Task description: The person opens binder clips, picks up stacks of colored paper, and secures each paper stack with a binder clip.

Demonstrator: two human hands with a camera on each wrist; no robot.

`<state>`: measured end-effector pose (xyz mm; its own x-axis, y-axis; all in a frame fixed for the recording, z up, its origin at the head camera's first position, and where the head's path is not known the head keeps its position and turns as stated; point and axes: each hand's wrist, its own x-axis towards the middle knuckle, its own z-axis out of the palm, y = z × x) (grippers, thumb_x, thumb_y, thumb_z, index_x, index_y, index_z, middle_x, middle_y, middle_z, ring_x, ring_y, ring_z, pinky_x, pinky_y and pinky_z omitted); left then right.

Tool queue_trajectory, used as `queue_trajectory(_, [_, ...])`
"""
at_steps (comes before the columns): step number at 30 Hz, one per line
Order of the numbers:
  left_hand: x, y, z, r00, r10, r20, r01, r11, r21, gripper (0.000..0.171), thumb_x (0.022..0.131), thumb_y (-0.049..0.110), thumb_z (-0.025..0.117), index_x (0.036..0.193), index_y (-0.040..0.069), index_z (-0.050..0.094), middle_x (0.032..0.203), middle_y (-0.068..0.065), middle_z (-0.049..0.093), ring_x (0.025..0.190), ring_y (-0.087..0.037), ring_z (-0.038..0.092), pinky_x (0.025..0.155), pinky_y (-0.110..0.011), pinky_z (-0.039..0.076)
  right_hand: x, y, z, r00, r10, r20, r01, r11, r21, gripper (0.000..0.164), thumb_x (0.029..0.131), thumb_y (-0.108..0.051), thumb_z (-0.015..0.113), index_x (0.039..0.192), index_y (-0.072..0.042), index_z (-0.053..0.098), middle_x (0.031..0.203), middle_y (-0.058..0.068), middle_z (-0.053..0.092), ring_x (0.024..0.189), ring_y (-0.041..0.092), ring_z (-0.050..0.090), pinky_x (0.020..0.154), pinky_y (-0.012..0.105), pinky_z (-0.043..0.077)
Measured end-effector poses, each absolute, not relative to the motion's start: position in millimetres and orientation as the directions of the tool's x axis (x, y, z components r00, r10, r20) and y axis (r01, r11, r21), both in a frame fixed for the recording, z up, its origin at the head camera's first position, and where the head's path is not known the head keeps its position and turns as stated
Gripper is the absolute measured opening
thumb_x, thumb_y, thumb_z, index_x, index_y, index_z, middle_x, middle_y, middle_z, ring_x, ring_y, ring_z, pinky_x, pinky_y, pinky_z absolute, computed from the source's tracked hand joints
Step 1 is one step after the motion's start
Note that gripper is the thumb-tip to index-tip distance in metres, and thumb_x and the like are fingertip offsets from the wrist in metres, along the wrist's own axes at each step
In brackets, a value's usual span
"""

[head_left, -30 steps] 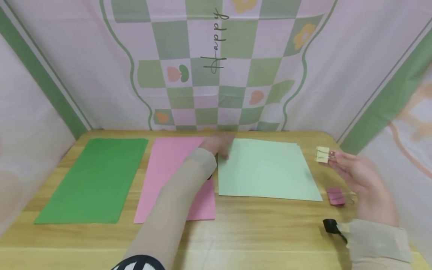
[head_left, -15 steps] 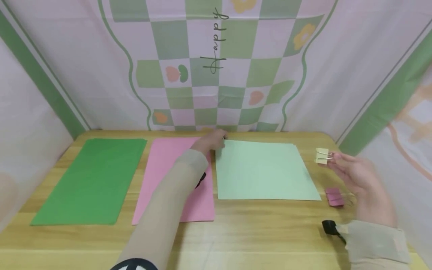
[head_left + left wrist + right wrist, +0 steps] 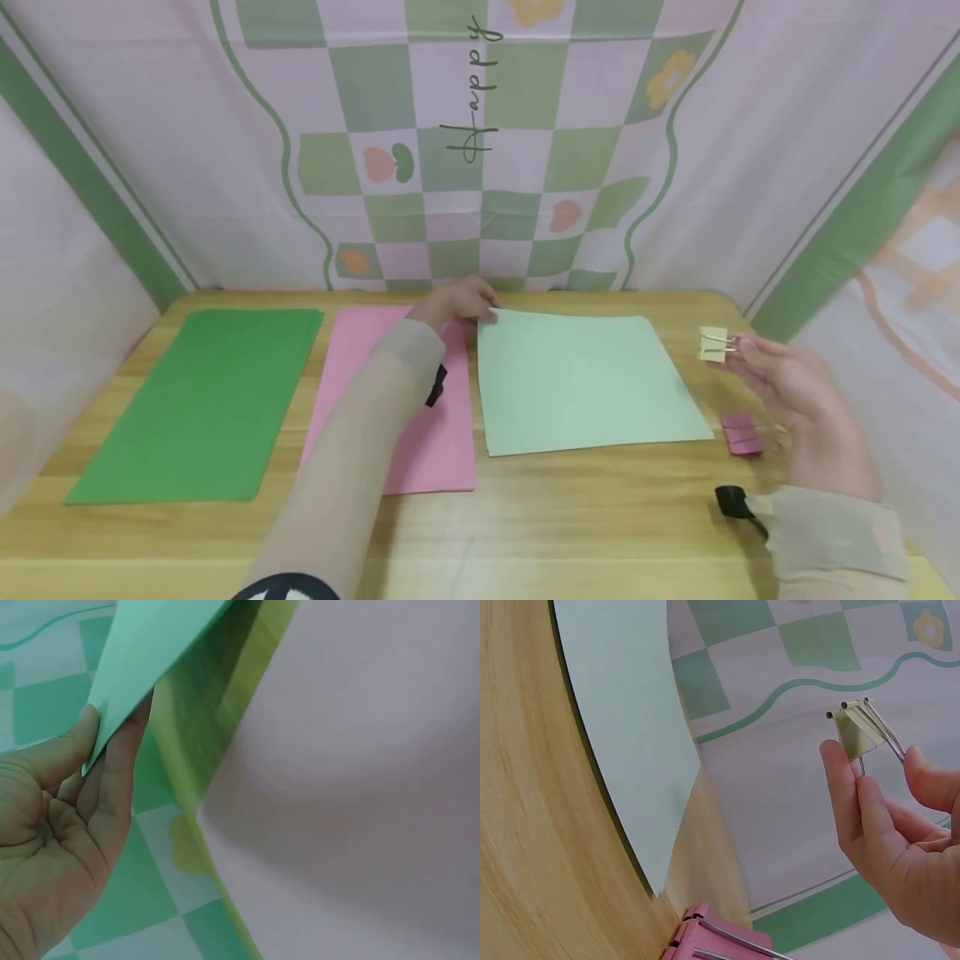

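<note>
The left hand (image 3: 459,302) pinches the far left corner of the rectangular mint-green paper (image 3: 588,383), whose long axis runs left-right across the wooden table (image 3: 585,517). Beyond its right edge, the right hand (image 3: 808,404) pinches a pale-yellow binder clip (image 3: 712,343) by its wire handles, body pointing left.

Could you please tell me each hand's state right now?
Left hand: pinches the pale green paper by a corner.
Right hand: pinches the yellow binder clip.
</note>
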<state>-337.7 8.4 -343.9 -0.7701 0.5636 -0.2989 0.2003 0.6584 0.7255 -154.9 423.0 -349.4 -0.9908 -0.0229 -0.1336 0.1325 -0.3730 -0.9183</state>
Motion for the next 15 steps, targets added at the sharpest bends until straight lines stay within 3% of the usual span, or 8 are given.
queue_trajectory(3, [-338,8,-340,-0.77,0.564,-0.299,0.168,0.631,0.757,0.038,0.097,0.01,0.063,0.134,0.005,0.061,0.142,-0.011,0.054,0.084,-0.013,0.051,0.081,-0.027,0.052,-154,423,-350,-0.988,-0.012,-0.153,0.147,-0.351,-0.925,0.026,0.1,-0.002,0.054,0.096,-0.015,0.077,0.095,0.0,0.076,0.089,0.01,0.073,0.08,0.019,0.058])
queue_trajectory(6, [-338,6,-337,-0.774,0.568,-0.281,0.161,0.605,0.78,0.036,0.096,0.009,0.064,0.132,0.005,0.063,0.139,-0.011,0.056,0.067,-0.009,0.043,0.068,-0.023,0.047,-154,422,-351,-0.987,-0.008,-0.16,0.153,-0.335,-0.93,0.026,0.099,-0.003,0.055,0.095,-0.016,0.077,0.094,-0.001,0.076,0.088,0.009,0.073,0.079,0.018,0.058])
queue_trajectory(15, [-337,-3,-323,-0.787,0.598,-0.15,0.206,0.484,0.851,0.031,0.094,0.004,0.066,0.125,0.006,0.069,0.138,-0.012,0.062,0.088,-0.013,0.058,0.075,-0.026,0.058,-155,424,-349,-0.988,0.019,-0.152,0.137,-0.334,-0.933,0.024,0.099,-0.003,0.057,0.097,-0.017,0.077,0.095,-0.002,0.076,0.088,0.009,0.073,0.079,0.018,0.058])
